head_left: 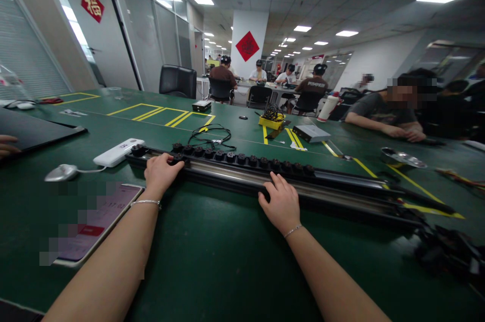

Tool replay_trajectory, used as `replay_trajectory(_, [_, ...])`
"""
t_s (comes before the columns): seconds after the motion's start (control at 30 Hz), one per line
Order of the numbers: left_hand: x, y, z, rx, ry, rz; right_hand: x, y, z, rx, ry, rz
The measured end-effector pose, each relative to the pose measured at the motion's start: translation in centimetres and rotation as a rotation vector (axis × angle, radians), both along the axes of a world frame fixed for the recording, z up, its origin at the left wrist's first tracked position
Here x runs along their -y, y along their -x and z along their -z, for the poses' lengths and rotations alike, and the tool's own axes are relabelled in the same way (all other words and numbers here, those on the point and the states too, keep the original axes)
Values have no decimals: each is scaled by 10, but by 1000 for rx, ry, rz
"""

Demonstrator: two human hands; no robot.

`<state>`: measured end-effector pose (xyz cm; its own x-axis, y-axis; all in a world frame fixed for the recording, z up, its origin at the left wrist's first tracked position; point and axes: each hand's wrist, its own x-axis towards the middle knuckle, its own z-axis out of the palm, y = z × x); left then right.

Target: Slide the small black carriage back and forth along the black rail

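Note:
A long black rail with a shiny metal channel lies across the green table. Along its far side runs a black strip with a row of several round black pieces. My left hand is at the rail's left part, its fingers curled over the edge and the thumb and fingertips near a black piece; whether it holds a piece is hidden. My right hand rests on the rail's near edge by the middle, fingers apart, with nothing held.
A phone, a white power bank and a white mouse-like device lie at left. Black cables, a yellow tray and a grey box stand beyond the rail. Tangled black parts lie right. A person sits at right.

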<state>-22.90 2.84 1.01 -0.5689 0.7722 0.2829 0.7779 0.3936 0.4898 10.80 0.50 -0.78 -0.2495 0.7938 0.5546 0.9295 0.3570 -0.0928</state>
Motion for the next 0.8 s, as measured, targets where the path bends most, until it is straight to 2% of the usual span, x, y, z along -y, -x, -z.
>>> replay_trajectory(0.8, [2,-5,-5,15,25,23,0,0,1,0,3,-1])
